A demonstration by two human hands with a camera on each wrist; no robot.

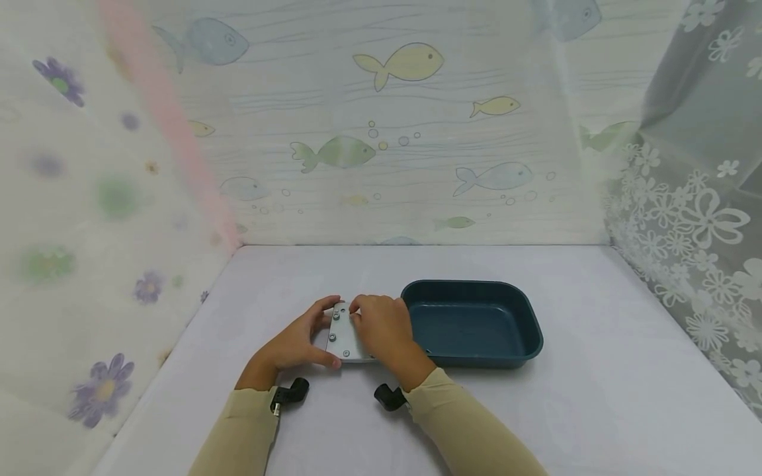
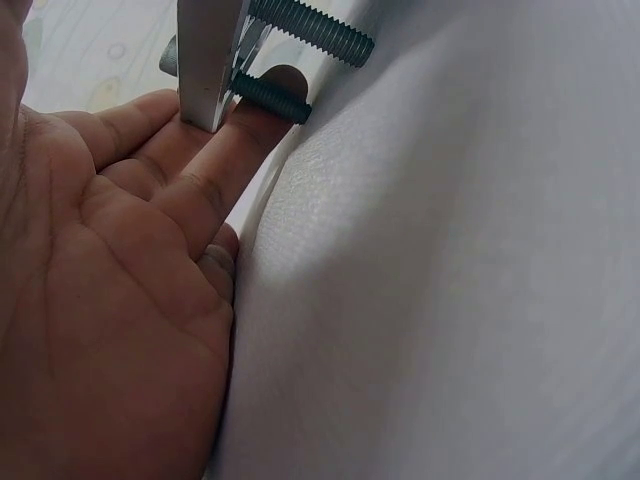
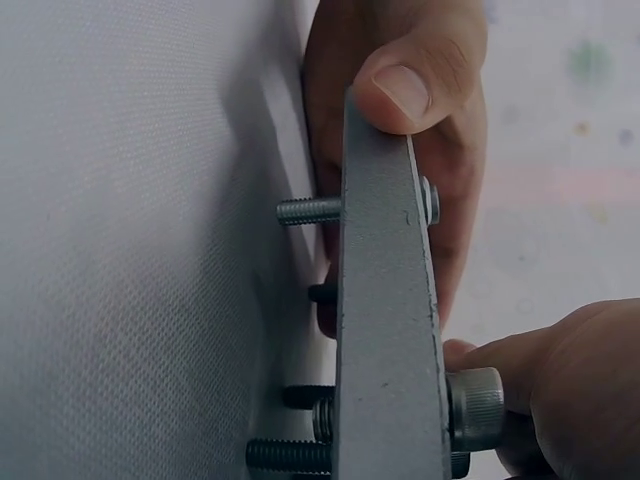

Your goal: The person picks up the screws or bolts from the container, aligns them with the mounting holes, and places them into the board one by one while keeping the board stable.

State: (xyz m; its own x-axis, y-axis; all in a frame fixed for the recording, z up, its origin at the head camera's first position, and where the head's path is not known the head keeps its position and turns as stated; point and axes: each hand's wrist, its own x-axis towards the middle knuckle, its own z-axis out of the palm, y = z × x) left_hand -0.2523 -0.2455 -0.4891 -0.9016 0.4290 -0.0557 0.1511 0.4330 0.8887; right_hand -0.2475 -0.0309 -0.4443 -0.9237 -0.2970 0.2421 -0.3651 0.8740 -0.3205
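A silver metal plate point(image 1: 341, 340) carries several socket-head bolts through its face. My left hand point(image 1: 300, 336) grips it by its left side, thumb at the near edge and fingers at the far edge. In the right wrist view the plate point(image 3: 385, 270) stands off the white cloth, threaded bolt ends point(image 3: 310, 210) poking out below. The left middle finger lies against a threaded shank point(image 2: 270, 95). Over the plate's right part, my right hand point(image 1: 383, 327) pinches a bolt at the upper face with curled fingers, mostly hiding it. A large bolt head point(image 3: 476, 408) shows close to those fingers.
A dark blue rectangular tray point(image 1: 476, 360) stands right beside the right hand, a small dark piece by its near left corner. White cloth point(image 1: 571, 423) covers the table. Patterned curtains point(image 1: 333, 211) hang behind and at both sides.
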